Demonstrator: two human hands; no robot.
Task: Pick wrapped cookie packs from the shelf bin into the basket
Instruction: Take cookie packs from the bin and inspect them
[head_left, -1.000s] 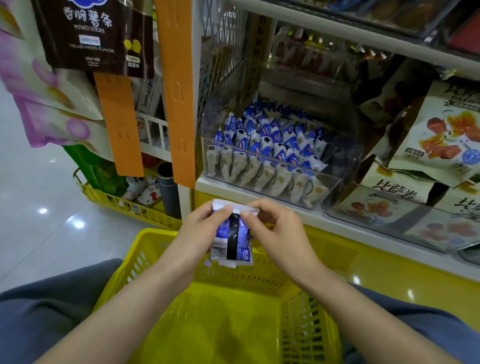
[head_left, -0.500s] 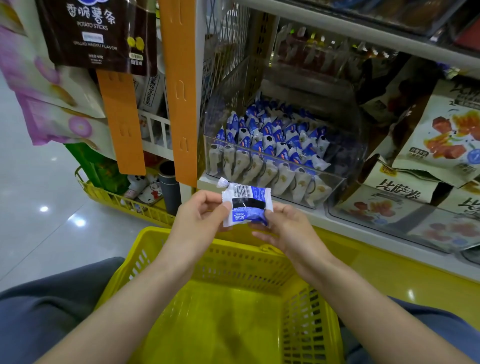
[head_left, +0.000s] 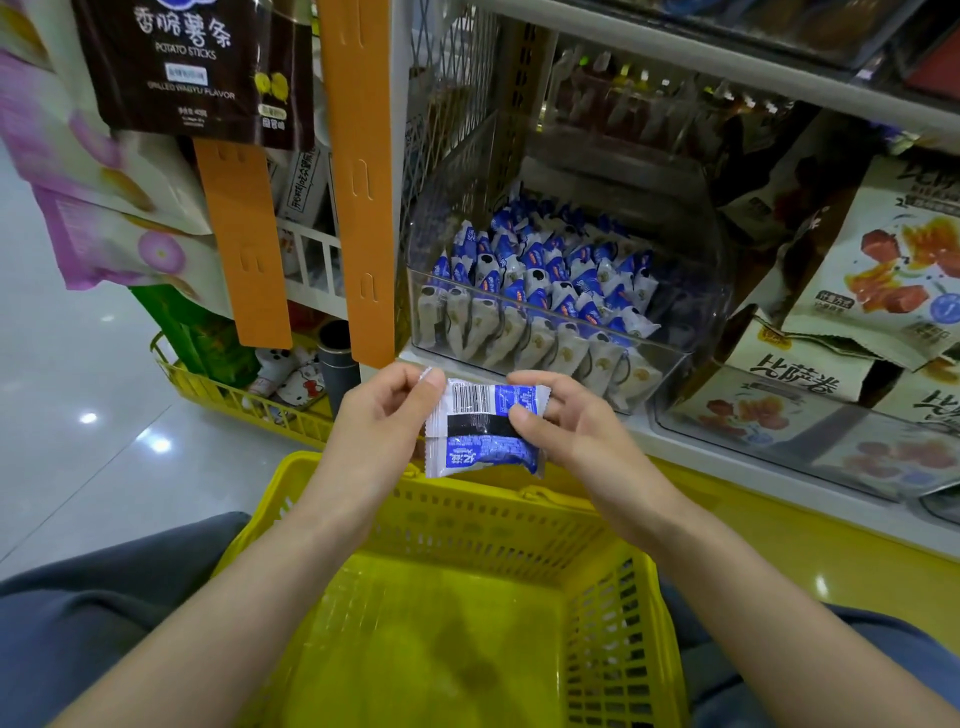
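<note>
A blue-and-white wrapped cookie pack (head_left: 480, 428) is held flat between both hands, barcode side facing me, above the far rim of the yellow basket (head_left: 618, 613). My left hand (head_left: 382, 415) pinches its left sealed edge. My right hand (head_left: 558, 415) pinches its right side with thumb on top. The basket sits on my lap and its inside shows nothing. On the shelf behind stands a clear plastic bin (head_left: 670, 364) with several rows of the same cookie packs (head_left: 535, 291).
An orange shelf upright (head_left: 358, 176) stands left of the bin. Snack bags (head_left: 893, 280) fill the clear bin (head_left: 800, 441) to the right. Hanging potato stick bags (head_left: 192, 67) and a second yellow basket (head_left: 228, 395) of goods are at the left, over shiny floor.
The pack was turned from hanging upright by its top edge to lying sideways with the barcode up. Both hands rose slightly and kept hold of it.
</note>
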